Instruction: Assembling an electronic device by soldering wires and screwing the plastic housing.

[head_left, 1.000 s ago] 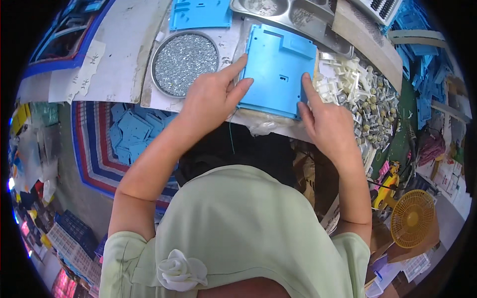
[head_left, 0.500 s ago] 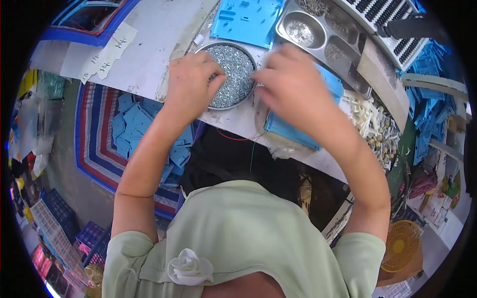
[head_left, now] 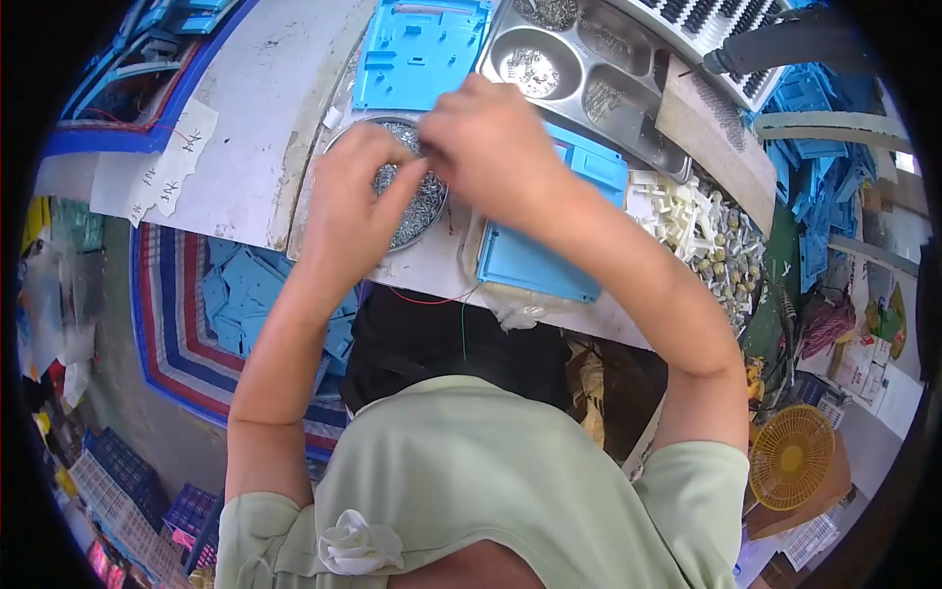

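Observation:
Small silver screws fill a round metal dish on the table. My left hand is over its left side, thumb and fingers curled to a pinch. From the right, my right hand reaches over the dish's far rim, its fingertips drawn together and meeting those of my left hand. Whatever sits between the fingertips is hidden or too small to name. Just beyond the dish lies a flat blue plastic panel with raised fittings. Another blue plastic housing lies beneath my right forearm.
A steel compartment tray with small metal parts stands at the far right. Beside it are a heap of white plastic pieces and a rack with black parts. A striped bag of blue pieces sits below the table's left edge.
My right hand has moved left across the dish until its fingertips meet my left hand's. The whole view has shifted, so the table things sit further left.

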`<state>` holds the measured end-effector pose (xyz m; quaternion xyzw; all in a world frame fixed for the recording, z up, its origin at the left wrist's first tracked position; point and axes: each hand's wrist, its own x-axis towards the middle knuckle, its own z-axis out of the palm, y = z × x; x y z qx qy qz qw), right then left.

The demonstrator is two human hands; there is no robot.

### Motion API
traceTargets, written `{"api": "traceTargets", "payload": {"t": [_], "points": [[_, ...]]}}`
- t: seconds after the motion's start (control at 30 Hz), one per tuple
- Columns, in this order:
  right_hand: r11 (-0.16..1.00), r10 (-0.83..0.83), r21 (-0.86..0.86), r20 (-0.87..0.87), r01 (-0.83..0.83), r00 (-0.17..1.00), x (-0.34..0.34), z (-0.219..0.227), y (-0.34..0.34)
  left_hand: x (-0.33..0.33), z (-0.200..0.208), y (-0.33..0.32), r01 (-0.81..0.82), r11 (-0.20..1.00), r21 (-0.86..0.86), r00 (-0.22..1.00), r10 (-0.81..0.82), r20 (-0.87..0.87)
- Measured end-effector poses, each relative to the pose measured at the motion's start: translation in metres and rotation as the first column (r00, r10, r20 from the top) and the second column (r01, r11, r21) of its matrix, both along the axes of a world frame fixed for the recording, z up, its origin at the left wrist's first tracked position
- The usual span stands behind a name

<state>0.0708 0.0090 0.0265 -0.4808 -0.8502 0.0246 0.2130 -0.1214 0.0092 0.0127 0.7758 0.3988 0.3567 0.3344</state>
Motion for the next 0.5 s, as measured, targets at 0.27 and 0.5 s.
{"api": "traceTargets", "payload": {"t": [0.27,0.5], "points": [[0.811,-0.552,-0.483,-0.444,0.331,0.705,0.141,0.03,-0.059,0.072,-0.002,0.013,0.145,0.969,0.202,0.965,-0.093,-0.247],[0.808,-0.535,-0.41,-0.208,0.423,0.819,0.153,0.021,-0.061,0.087,0.008,0.013,0.233,0.872,0.431,0.878,0.003,-0.479]]}}
